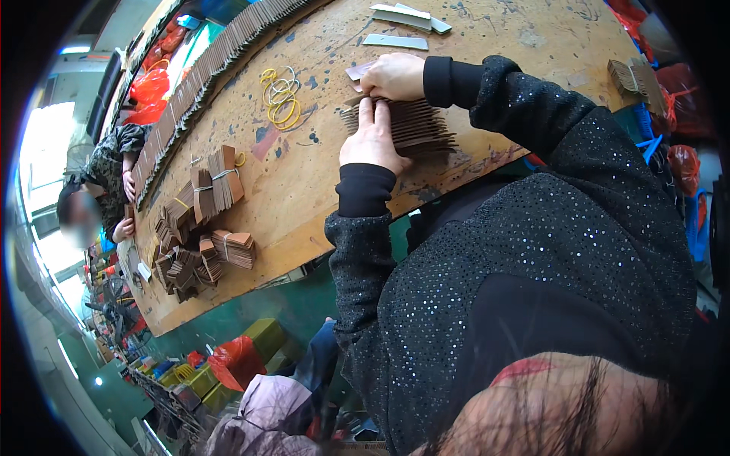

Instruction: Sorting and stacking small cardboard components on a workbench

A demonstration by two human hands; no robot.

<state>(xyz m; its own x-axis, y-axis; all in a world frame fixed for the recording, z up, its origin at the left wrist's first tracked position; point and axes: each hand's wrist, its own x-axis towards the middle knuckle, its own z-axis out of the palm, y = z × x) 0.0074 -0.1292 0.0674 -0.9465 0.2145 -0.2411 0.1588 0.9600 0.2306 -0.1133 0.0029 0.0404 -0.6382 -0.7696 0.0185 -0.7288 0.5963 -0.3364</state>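
On the stained wooden table (pixel 327 45), a crosswise brown layered stack (pixel 422 129) is being pressed by left hand (pixel 372 146), farther right hand's (pixel 394 77) grasp being hidden.

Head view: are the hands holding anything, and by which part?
The left hand rests two fingers on the left part of the brown stack; the right hand seems to pinch a mauve piece by its right end.

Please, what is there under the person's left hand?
The left hand rests against a stack of thin brown pieces, whose edges show to its right. What lies directly beneath the palm is covered.
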